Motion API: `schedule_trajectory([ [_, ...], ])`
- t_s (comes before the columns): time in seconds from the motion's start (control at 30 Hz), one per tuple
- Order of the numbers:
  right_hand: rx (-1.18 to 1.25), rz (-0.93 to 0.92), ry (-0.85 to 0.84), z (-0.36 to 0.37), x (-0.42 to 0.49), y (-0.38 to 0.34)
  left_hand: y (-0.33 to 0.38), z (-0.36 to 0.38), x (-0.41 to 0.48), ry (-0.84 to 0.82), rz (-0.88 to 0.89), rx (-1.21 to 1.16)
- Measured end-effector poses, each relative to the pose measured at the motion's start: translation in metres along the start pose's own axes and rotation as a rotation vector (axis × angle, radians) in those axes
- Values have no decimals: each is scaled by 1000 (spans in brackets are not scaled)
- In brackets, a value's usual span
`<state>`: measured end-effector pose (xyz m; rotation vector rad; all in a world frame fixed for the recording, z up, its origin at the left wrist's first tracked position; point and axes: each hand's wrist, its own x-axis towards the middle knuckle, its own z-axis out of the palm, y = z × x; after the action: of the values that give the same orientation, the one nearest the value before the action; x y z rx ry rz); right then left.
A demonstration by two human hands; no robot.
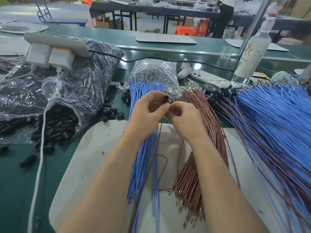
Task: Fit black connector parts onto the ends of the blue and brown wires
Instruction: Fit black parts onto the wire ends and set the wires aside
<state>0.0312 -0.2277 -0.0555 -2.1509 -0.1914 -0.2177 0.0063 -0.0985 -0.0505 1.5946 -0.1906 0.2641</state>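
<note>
Pinched between the thumb and fingertips of the left hand (149,105) is a single black connector part (166,99), held above the work mat (87,148) at mid-bench. Right hand (182,116) is closed in a narrow pinch directly beside the part, its fingertips touching or nearly touching the left hand's; what it holds is hidden, possibly a wire end.

Under the left forearm lies a bundle of blue wires (143,91), running from the near edge of the mat toward a clear bag (154,69). Under and beside the right hand lies a bundle of brown wires (205,111), roughly parallel to the blue ones. A larger spread of mixed blue and brown wires (276,118) occupies the right side of the bench, with black parts at their far ends.

Loose black connector parts (55,125) spill from an open plastic bag (64,91) on the left. A phone (210,79) and a bottle (252,52) stand well behind the hands.
</note>
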Motion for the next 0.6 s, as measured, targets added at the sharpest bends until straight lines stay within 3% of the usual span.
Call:
schedule_trajectory([
  [0.2, -116, 83, 228, -18, -2, 5, -6, -8, 6, 175, -90, 80],
  [0.47, -458, 72, 62, 4, 1, 8, -10, -4, 5, 169, -58, 298],
  [0.6, -512, 64, 45, 9, 1, 6, -14, -1, 6, 171, -45, 380],
])
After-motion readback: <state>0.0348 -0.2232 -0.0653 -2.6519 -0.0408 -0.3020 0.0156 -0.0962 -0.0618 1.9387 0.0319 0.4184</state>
